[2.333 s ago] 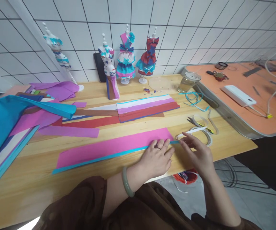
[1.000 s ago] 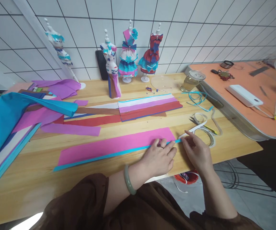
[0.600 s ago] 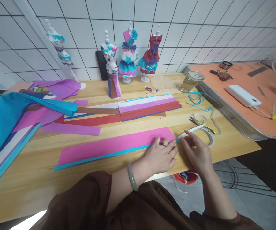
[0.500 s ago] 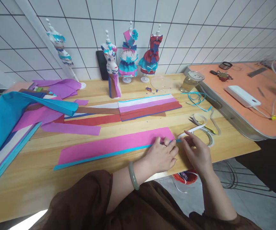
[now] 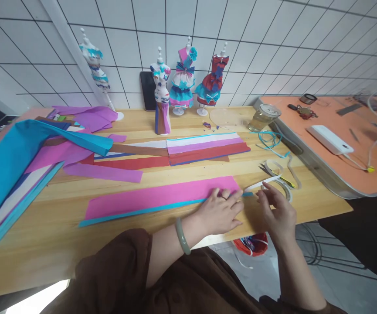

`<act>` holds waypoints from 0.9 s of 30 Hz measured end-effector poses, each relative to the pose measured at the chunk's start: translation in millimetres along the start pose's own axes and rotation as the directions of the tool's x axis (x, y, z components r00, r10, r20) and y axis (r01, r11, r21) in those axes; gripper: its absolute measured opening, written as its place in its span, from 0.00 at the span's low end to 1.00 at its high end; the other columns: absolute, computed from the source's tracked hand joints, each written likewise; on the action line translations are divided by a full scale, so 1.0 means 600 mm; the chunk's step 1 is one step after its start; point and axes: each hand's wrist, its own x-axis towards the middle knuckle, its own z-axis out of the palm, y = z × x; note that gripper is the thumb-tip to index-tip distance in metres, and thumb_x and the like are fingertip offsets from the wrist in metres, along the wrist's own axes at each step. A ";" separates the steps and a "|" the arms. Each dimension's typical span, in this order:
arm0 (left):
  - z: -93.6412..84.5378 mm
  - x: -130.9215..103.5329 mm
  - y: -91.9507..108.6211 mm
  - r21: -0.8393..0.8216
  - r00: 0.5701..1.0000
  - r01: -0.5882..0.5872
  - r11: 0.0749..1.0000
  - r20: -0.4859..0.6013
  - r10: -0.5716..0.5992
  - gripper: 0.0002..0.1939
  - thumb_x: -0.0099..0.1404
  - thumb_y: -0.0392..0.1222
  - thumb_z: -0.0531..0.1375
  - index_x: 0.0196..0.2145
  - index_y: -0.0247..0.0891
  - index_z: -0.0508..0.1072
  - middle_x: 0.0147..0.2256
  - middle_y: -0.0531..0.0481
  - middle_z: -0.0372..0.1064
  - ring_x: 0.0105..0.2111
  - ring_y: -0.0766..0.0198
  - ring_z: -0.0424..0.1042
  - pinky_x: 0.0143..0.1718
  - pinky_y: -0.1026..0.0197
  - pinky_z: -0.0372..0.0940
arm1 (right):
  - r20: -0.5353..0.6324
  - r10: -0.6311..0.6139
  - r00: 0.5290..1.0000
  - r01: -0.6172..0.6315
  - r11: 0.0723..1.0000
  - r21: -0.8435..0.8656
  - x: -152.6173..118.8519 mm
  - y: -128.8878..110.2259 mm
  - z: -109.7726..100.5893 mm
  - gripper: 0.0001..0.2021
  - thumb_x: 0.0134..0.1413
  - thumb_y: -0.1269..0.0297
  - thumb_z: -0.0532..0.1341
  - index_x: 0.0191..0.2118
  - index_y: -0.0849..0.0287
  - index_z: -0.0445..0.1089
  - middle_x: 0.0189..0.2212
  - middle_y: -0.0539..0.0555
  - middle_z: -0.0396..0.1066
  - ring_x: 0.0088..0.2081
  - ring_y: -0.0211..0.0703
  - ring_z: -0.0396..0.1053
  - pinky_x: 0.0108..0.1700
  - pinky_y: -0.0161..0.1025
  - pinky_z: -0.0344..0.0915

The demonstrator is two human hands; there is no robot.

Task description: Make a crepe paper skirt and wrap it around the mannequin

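Observation:
A long pink strip (image 5: pixel 162 195) lies across the wooden table with a blue strip (image 5: pixel 136 211) along its near edge. My left hand (image 5: pixel 220 211) rests flat on the right end of both, its fingers spread. To the right of it, my right hand (image 5: pixel 277 209) is raised near the blue strip's end, with thumb and forefinger bent toward each other; whether anything is between them is too small to tell. Just beyond the fingertips are a white tape (image 5: pixel 262 182), a roll of tape (image 5: pixel 286 192) and scissors (image 5: pixel 286 181).
Layered coloured strips (image 5: pixel 208 148) lie behind the pink one. A pile of fabric (image 5: pixel 8 165) covers the left side. Small dressed mannequins (image 5: pixel 181 91), a phone (image 5: pixel 148 90) and a jar (image 5: pixel 264 117) stand at the back. An orange table (image 5: pixel 365 131) adjoins on the right.
My right hand has moved right, away from the blue strip's end. My left hand stays on the pink and blue strips. The view has shifted slightly.

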 end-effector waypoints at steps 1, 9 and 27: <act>-0.003 -0.009 -0.002 -0.019 1.000 -0.002 1.000 -0.004 0.002 0.23 0.61 0.55 0.49 0.47 0.40 0.64 0.59 0.44 0.49 0.52 0.54 0.55 0.47 0.52 0.51 | -0.008 -0.013 1.000 0.013 1.000 -0.012 -0.001 -0.004 -0.002 0.18 0.55 0.61 0.55 0.51 0.60 0.63 0.32 0.57 0.71 0.29 0.41 0.69 0.32 0.39 0.66; -0.024 -0.103 -0.001 -0.049 0.997 0.080 0.996 0.025 -0.079 0.27 0.59 0.57 0.51 0.52 0.38 0.60 0.58 0.43 0.51 0.60 0.53 0.44 0.58 0.49 0.40 | 0.149 -0.441 0.885 0.461 0.876 -0.141 -0.032 -0.024 0.018 0.15 0.54 0.70 0.54 0.49 0.58 0.62 0.41 0.59 0.71 0.42 0.47 0.69 0.44 0.47 0.66; -0.072 -0.297 -0.061 -0.031 0.911 0.407 0.913 0.085 -0.403 0.29 0.63 0.53 0.48 0.57 0.36 0.54 0.59 0.46 0.50 0.60 0.58 0.46 0.59 0.53 0.48 | 0.306 -0.636 0.709 0.656 0.753 0.044 -0.084 -0.110 0.090 0.20 0.55 0.72 0.54 0.54 0.60 0.58 0.47 0.59 0.68 0.50 0.49 0.65 0.51 0.51 0.65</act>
